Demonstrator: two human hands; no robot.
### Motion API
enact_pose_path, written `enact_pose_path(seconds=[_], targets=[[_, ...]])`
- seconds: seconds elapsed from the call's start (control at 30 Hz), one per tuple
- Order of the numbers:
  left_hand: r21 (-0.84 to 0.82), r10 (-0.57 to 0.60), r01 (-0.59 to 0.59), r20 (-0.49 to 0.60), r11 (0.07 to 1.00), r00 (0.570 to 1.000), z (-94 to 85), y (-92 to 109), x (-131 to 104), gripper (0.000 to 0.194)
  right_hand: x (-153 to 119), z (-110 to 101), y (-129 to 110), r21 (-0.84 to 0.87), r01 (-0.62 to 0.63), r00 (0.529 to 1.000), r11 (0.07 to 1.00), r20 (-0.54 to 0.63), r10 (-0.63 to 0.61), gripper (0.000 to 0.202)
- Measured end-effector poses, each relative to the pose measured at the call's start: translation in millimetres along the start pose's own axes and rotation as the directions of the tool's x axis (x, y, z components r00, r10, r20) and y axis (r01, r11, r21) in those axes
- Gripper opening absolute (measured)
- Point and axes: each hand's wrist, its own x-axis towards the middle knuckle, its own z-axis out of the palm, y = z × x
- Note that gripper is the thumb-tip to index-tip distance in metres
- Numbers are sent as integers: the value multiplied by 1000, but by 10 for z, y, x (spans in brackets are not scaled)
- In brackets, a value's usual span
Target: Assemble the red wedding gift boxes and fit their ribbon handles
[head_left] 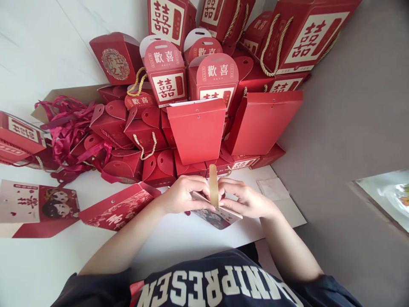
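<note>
A small printed gift box (220,221) stands on the white table close in front of me. A gold strap handle (213,185) rises upright from its top, between my hands. My left hand (188,194) is closed on the left upper part of the box, its fingertips meeting near the lower end of the strap. On the other side, my right hand (244,198) is closed on the box's right upper part. The fingers partly hide the box top, so how the strap is fixed there does not show. Just beyond stands a plain red box (196,132).
Several red gift boxes (164,70) are stacked along the back. Dark red ribbons (68,128) lie heaped at the left. Nearer are a red flower-patterned box (119,207) and a box with cartoon figures (38,204). A grey panel (338,115) bounds the right side.
</note>
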Motion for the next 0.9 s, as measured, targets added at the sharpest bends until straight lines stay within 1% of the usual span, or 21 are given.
enact_pose_path(seconds=[0.1,0.13,0.23,0.27,0.3,0.37,0.4,0.43,0.47,0.5,0.57,0.6,0.67,0.73,0.77,0.83,0.9], targets=[[41,39,-39,7,998,999,-10,-11,10,14,-67,89,36,-69,46,992,997,-118,-54,7],[42,46,-46,9,998,999,-12,-15,13,13,-83,111,44,-68,46,988,997,-142,-55,8],[24,62,-63,27,998,998,-20,-33,19,13,-92,114,54,-27,54,986,998,-159,-58,6],[13,64,-64,36,998,997,-23,-41,21,12,-80,97,55,-24,54,976,998,-208,-58,3],[1,65,-65,46,998,997,-26,-48,22,11,-62,76,56,-43,51,956,998,-288,-61,2],[-24,64,-62,56,998,996,-31,-60,24,10,-8,37,61,-147,28,890,989,-447,-92,19],[-38,60,-58,56,998,997,-32,-64,24,9,23,25,62,-220,13,866,975,-485,-121,28],[-51,53,-50,51,997,997,-34,-67,23,10,53,21,61,-290,10,864,957,-479,-154,32],[-61,42,-40,42,997,998,-35,-68,20,10,79,24,56,-347,18,880,938,-439,-180,31],[-69,28,-26,34,997,999,-36,-67,15,10,97,33,44,-380,32,898,924,-396,-194,25],[-89,-5,6,15,996,1000,-38,-65,0,12,104,61,-2,-361,13,917,932,-367,-155,17],[-102,-27,28,7,994,1000,-39,-64,-10,13,92,76,-37,-313,-26,924,950,-370,-96,16],[-131,-71,71,1,989,997,-42,-64,-27,14,46,102,-124,-166,-155,933,974,-350,89,13],[-145,-97,95,-5,985,995,-46,-72,-41,15,-9,121,-212,-18,-280,925,960,-271,265,13],[-146,-99,97,-2,985,995,-48,-80,-45,15,-32,129,-249,39,-324,918,945,-229,324,14],[-147,-91,91,6,985,996,-54,-103,-49,14,-63,143,-300,129,-367,905,921,-182,386,15],[-151,-95,97,19,984,995,-61,-131,-49,13,-74,155,-323,194,-371,894,908,-190,406,16]])
